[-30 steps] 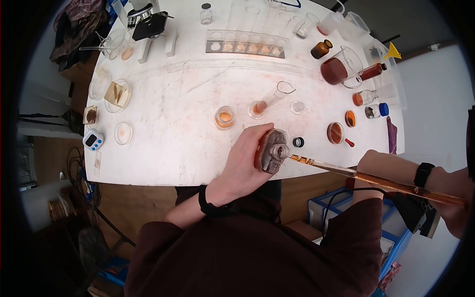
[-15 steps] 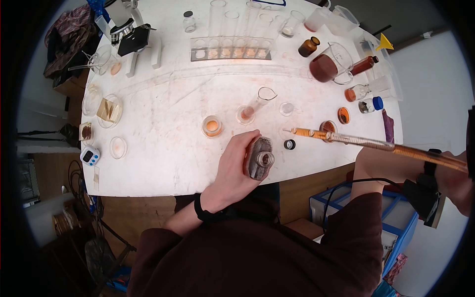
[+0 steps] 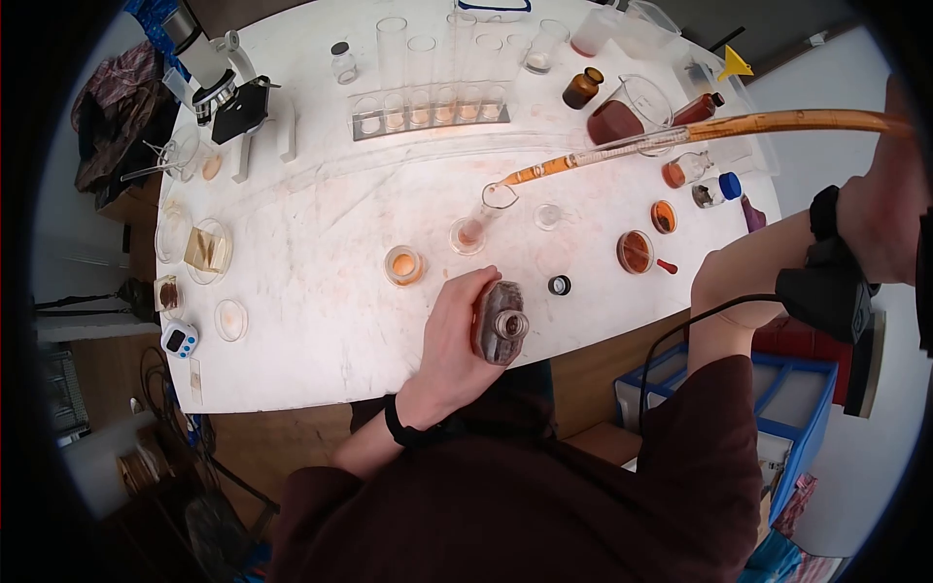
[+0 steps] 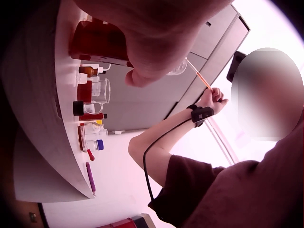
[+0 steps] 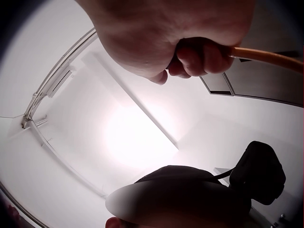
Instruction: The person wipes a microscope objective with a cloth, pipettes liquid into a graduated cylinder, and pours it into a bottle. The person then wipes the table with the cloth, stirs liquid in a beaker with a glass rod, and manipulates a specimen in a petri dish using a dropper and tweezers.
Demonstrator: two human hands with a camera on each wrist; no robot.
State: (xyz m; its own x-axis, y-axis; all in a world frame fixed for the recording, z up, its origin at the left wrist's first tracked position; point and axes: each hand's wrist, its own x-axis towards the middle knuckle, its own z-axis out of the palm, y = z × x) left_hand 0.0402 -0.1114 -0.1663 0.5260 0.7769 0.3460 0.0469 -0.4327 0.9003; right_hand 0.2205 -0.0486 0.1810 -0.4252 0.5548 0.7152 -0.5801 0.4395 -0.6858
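Observation:
My left hand (image 3: 449,340) grips an uncapped glass bottle (image 3: 494,352) at the table's front edge. Dark red liquid fills much of the bottle (image 4: 97,42) in the left wrist view. High at the right, my right hand (image 3: 880,219) holds a long glass pipette (image 3: 607,155) with orange liquid inside. Its fingers (image 5: 213,59) curl round the upper end in the right wrist view. The pipette slants down leftward, its tip overlapping the lip of a small measuring cylinder (image 3: 488,209) with a little reddish content. A black cap (image 3: 559,285) lies right of the bottle.
An open jar with orange contents (image 3: 403,264) stands left of the cylinder. Behind are a rack of tubes (image 3: 430,124) and a microscope (image 3: 238,107). A beaker of dark red liquid (image 3: 617,121), a brown bottle (image 3: 583,87) and petri dishes (image 3: 636,251) stand at the right.
My right hand has lifted the pipette away from the bottle's mouth and swung its tip over to the measuring cylinder. My left hand keeps hold of the bottle. The head view has shifted slightly.

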